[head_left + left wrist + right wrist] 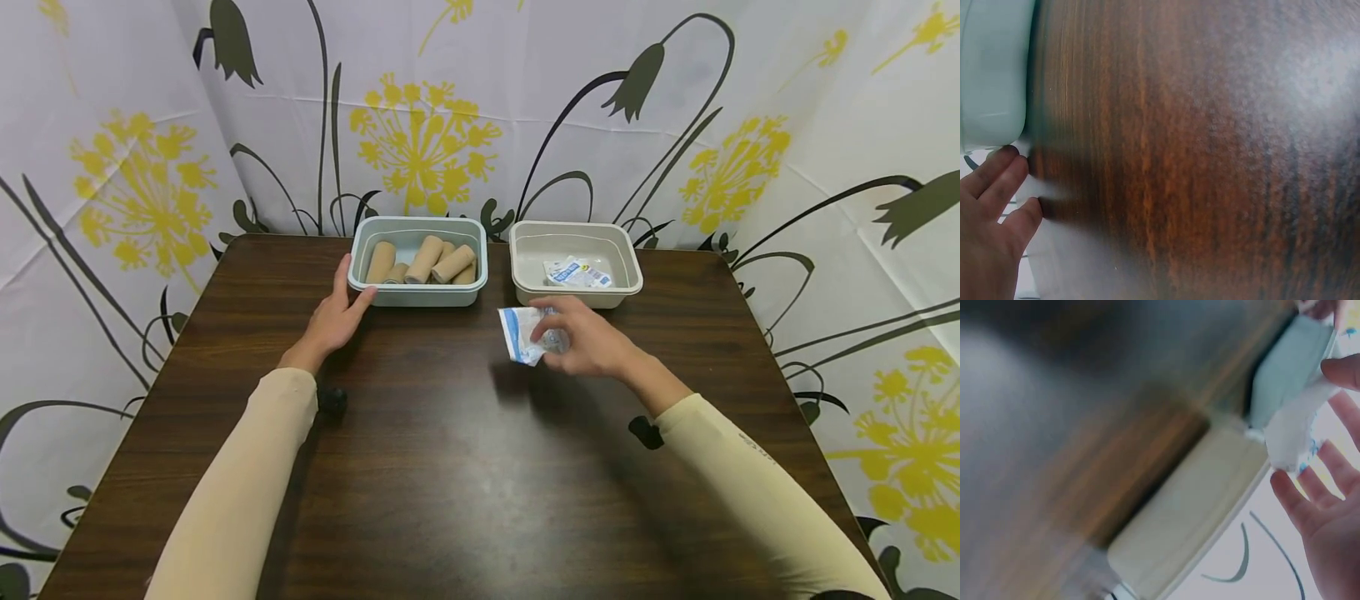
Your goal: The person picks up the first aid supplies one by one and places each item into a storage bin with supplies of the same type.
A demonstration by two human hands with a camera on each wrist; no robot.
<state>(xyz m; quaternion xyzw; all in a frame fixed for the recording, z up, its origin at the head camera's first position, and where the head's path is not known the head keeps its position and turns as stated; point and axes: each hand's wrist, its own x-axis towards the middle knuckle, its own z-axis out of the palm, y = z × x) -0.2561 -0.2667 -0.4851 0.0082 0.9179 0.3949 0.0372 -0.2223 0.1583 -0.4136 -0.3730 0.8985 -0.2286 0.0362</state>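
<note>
My left hand (330, 323) rests against the left end of a pale blue-green plastic bin (427, 297), fingers extended along its side and thumb by the front rim. In the left wrist view, fingertips (1012, 156) touch the bin's end. Several brown cardboard tubes (424, 259) lie in that bin. My right hand (588, 337) pinches a crumpled white-and-blue plastic packet (517, 333) above the table, in front of the beige bin (577, 297). Inside the beige bin lies similar white-and-blue packaging (577, 272). The packet (1291, 437) is partly covered by my fingers.
Both bins stand side by side at the far edge of a dark wood table (450, 467), with a narrow gap between them. A white curtain (465, 50) printed with flowers hangs right behind and at both sides.
</note>
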